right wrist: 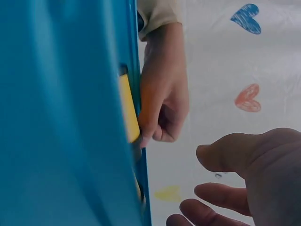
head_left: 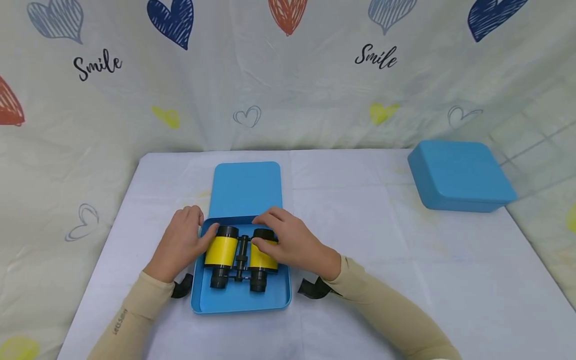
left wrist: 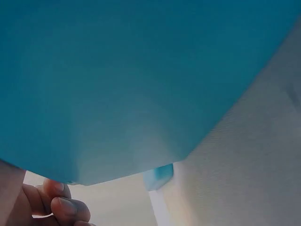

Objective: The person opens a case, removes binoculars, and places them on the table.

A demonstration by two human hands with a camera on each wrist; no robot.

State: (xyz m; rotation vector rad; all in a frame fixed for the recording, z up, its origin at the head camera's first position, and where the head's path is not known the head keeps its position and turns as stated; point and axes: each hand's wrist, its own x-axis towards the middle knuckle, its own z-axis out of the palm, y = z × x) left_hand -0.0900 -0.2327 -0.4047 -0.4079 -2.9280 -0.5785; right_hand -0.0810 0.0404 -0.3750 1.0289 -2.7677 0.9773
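Observation:
Binoculars (head_left: 241,260) with yellow barrels and black ends lie in a shallow open blue box (head_left: 240,305). My left hand (head_left: 182,242) is at the box's far left corner, thumb over the rim beside the left barrel and fingers curled outside the wall. In the left wrist view, curled fingers (left wrist: 69,207) show at the box's edge. My right hand (head_left: 292,240) reaches over the right wall, its thumb at the right barrel and its fingertips near the far rim. Spread, relaxed fingers (right wrist: 221,197) appear in the right wrist view.
Directly behind the box lies a flat blue panel (head_left: 246,187), like a lid. A closed blue box (head_left: 463,172) stands at the table's back right corner. White cloth covers the table (head_left: 360,240), and a heart-patterned curtain (head_left: 306,85) hangs behind it.

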